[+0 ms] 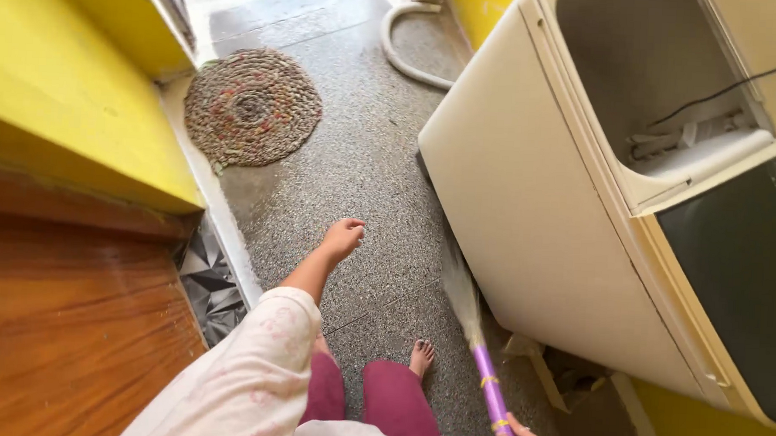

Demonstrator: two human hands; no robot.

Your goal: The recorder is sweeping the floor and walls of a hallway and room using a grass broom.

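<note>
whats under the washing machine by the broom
Under the washing machine, near the broom, a pale leg or stand and some dark debris show on the speckled floor. Farther under is shadowed and hidden.
</note>
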